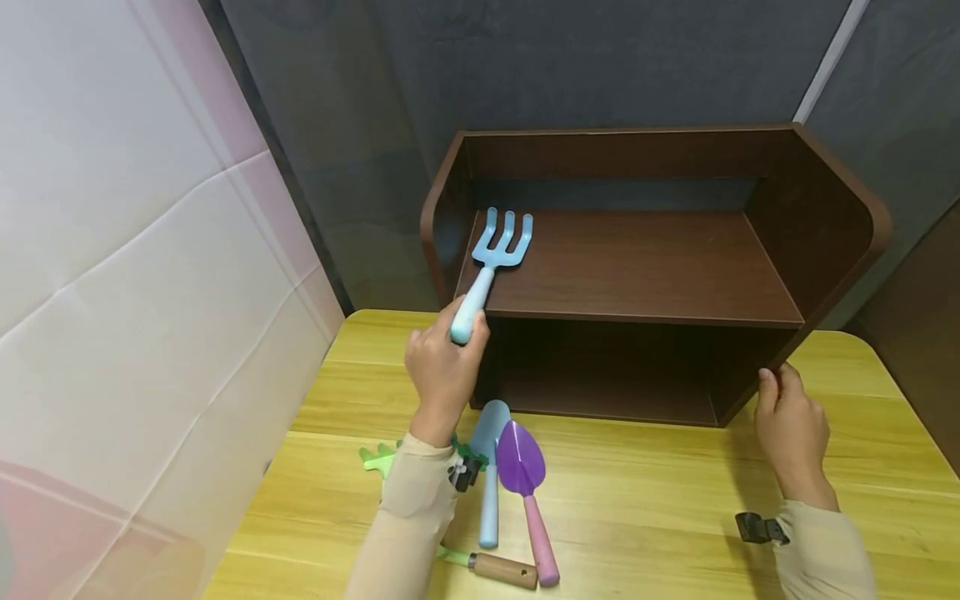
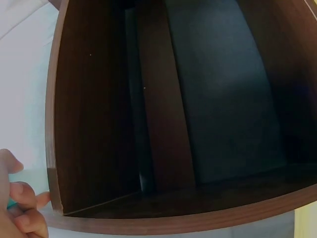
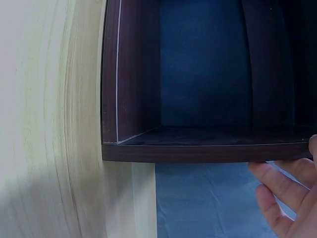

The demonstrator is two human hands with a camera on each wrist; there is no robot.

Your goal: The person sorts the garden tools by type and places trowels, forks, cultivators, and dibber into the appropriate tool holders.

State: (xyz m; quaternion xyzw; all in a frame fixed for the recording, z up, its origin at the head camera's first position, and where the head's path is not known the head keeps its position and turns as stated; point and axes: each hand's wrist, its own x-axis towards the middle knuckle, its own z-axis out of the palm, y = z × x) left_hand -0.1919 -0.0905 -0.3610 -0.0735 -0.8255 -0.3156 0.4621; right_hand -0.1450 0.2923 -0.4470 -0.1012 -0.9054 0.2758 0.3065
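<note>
My left hand point(image 1: 442, 367) grips the lower handle of a light blue hand fork point(image 1: 504, 254). The fork's three tines overlap the left end of the upper board of a dark brown two-tier shelf point(image 1: 645, 262). In the left wrist view, my curled left fingers point(image 2: 30, 220) show beside the shelf's side panel, with the fork mostly hidden. Low on the shelf's right side, my right hand point(image 1: 793, 429) holds the panel's edge. The right wrist view has those fingers point(image 3: 280, 181) against the outer face, and the thumb at the front edge.
On the yellow wood-grain table point(image 1: 637, 508) lie a purple trowel point(image 1: 521, 458) with a pink handle, a blue trowel point(image 1: 489, 500), a wooden-handled tool point(image 1: 506, 570) and a green rake point(image 1: 377, 460), partly under my left forearm. A pale wall panel point(image 1: 150, 275) stands left.
</note>
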